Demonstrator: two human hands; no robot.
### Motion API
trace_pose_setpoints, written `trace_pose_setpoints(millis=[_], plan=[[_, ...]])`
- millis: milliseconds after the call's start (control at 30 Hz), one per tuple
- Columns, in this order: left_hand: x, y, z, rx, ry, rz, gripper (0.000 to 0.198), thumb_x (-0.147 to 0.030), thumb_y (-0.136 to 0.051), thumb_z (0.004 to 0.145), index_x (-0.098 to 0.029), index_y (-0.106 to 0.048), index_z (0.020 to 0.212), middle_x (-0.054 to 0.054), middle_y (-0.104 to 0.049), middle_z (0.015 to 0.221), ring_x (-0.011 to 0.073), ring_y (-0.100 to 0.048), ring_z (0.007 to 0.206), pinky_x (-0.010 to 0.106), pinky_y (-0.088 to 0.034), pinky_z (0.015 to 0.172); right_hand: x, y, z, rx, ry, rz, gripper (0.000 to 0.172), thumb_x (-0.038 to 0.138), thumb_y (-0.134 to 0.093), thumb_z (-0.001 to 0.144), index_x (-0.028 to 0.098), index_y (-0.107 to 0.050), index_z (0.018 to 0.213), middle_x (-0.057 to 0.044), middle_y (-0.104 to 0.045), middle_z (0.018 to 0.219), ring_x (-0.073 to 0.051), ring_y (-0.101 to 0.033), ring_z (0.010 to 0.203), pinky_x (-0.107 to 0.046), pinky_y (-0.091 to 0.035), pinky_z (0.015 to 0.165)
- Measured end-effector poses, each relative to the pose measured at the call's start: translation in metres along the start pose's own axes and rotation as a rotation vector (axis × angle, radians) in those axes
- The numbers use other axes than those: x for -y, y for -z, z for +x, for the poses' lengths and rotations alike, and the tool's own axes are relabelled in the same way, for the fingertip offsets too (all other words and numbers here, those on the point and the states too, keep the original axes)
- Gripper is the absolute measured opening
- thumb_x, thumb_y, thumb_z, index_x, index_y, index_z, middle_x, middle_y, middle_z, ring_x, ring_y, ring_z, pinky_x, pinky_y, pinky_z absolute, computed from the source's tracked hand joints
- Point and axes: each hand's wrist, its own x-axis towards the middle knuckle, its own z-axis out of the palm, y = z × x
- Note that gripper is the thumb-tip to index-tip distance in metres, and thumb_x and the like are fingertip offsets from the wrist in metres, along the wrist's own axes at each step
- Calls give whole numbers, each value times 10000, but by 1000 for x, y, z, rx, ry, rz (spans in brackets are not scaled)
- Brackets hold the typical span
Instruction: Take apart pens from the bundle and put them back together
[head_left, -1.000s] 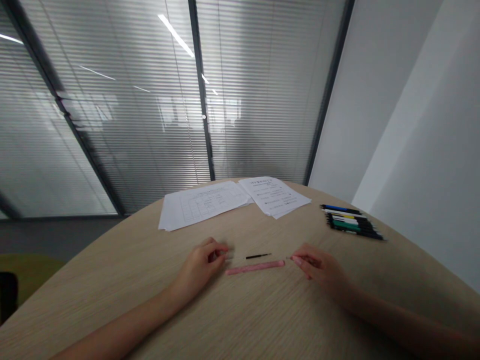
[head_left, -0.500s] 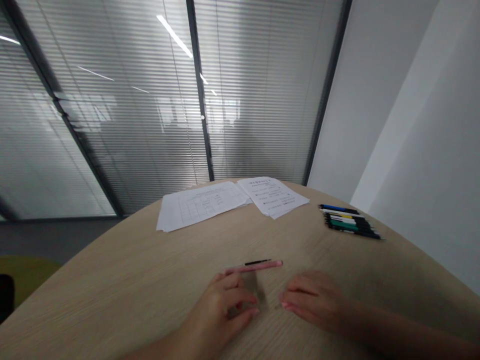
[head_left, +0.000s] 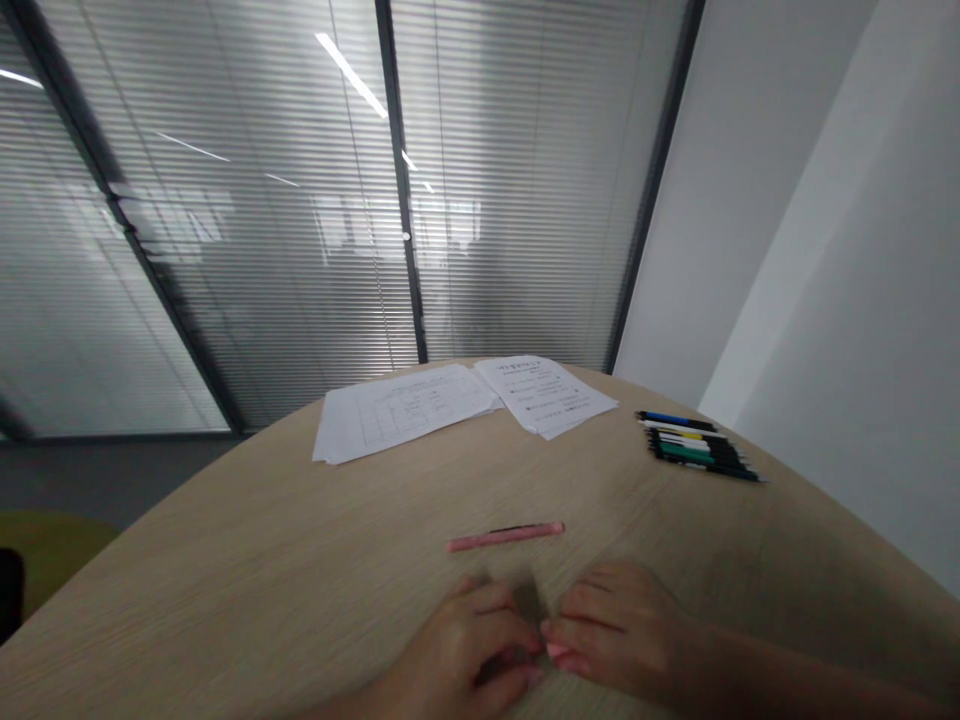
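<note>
A pink pen [head_left: 506,537] lies crosswise on the table, with a thin dark rod, like a refill, along its far side. My left hand [head_left: 469,645] is on the near side of the pen, slightly blurred, its fingers curved and a gap showing between thumb and forefinger. From the right, my right hand [head_left: 619,630] meets it, fingertips pressed together in a pinch. The fingertips of both hands are close together or touching. Whatever small thing the right fingers might hold is hidden.
Printed paper sheets [head_left: 409,410] lie at the far side of the round wooden table [head_left: 300,560], with a second printed stack [head_left: 551,395] beside them. Several pens [head_left: 697,447] rest in a row at the right. Beyond stand a glass partition with blinds and a white wall.
My left hand has drawn away from the pink pen, toward me and to the right, up to my right hand. The right hand has shifted slightly left and nearer. The pen stays on the table.
</note>
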Motion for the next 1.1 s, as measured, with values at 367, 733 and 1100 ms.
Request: trace_pose_setpoints(millis=[367, 733, 1100], plan=[[15, 17, 5, -118, 112, 24, 123, -117, -508, 732, -185, -607, 702, -2, -570, 638, 134, -529, 645, 240, -419, 597, -8, -5, -4, -107, -272, 34, 274, 251, -323, 901, 191, -579, 824, -40, -653, 750, -140, -592, 681, -250, -437, 608], [88, 65, 18, 30, 315, 328, 149, -173, -469, 767, -161, -617, 786, 2, -564, 689, 123, -525, 605, 227, -402, 569, -25, -10, -7, -108, -674, 224, 171, 219, -399, 841, 184, -566, 844, -19, -571, 712, -120, -528, 626, -216, -432, 587], [77, 58, 16, 153, 57, 791, 186, -150, -432, 821, -158, -612, 780, 41, -603, 731, 163, -557, 637, 322, -421, 659, -32, -15, -7, -113, -725, 296, 176, 227, -441, 822, 179, -611, 815, -10, -525, 671, -116, -494, 589, -215, -396, 551]])
